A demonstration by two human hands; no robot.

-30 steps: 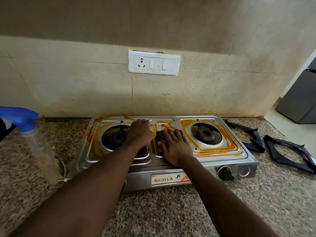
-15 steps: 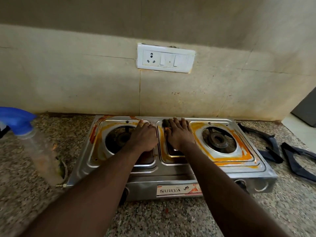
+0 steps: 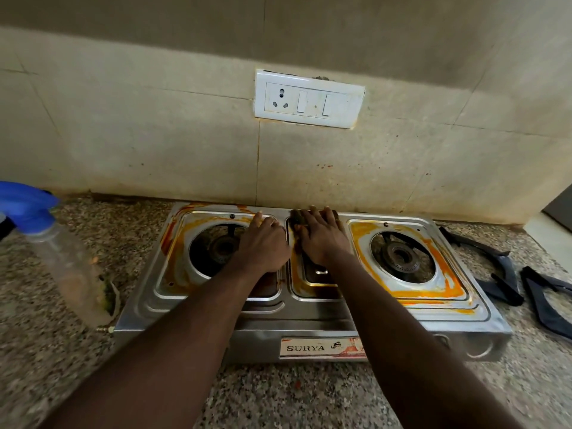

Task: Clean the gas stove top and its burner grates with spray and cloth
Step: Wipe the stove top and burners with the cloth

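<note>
Speckled granite counter (image 3: 278,397) runs under a stained tiled wall (image 3: 154,134) that carries one white switchboard (image 3: 309,99). From the head view, one steel two-burner gas stove (image 3: 483,320) sits against the wall, with orange residue ringing both the left burner (image 3: 221,247) and the right burner (image 3: 402,255). Two black burner grates (image 3: 495,274) (image 3: 544,301) lie off the stove on the counter to its right, the farther one cut by the frame edge. One clear spray bottle (image 3: 62,258) with a blue trigger head stands at the left, blurred and partly out of frame.

The left hand (image 3: 263,243) rests flat, fingers relaxed, on the inner edge of the left burner pan – it holds nothing. The right hand (image 3: 322,239) lies with straight fingers pressing a dark cloth (image 3: 296,216) onto the stove's centre panel near the back rim; only a sliver of the cloth shows beside the fingers. Both forearms hide much of the stove's front, so its knobs are hard to make out.
</note>
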